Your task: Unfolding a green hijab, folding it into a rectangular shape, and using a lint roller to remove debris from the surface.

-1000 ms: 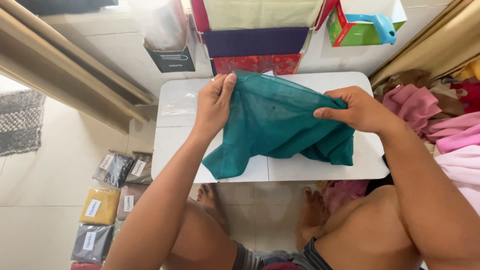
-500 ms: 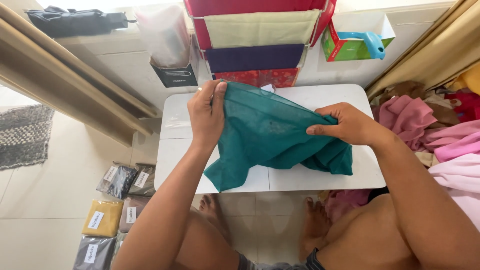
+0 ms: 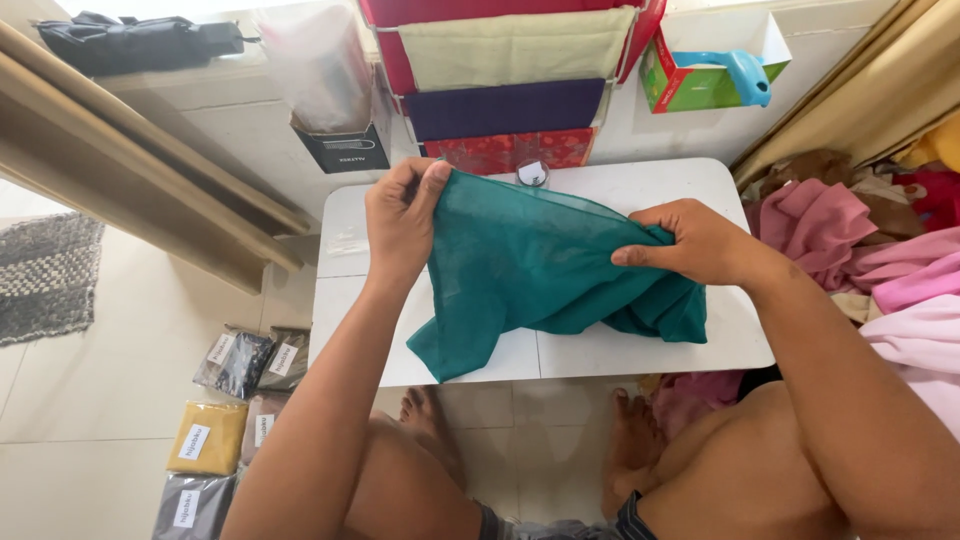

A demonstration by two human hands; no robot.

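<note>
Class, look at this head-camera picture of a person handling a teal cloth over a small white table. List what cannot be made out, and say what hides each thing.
- Head view: the left hand's fingertips, tucked behind the thin teal cloth.
- Head view: the small round object on the white folding table, half covered by the cloth's top edge.
- Head view: the pile of pink fabrics, cut off by the right edge.
- Head view: the right hand's palm side, turned away downward.

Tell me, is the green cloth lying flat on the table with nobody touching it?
No, both hands, left and right, grip the teal cloth over the white table.
</note>
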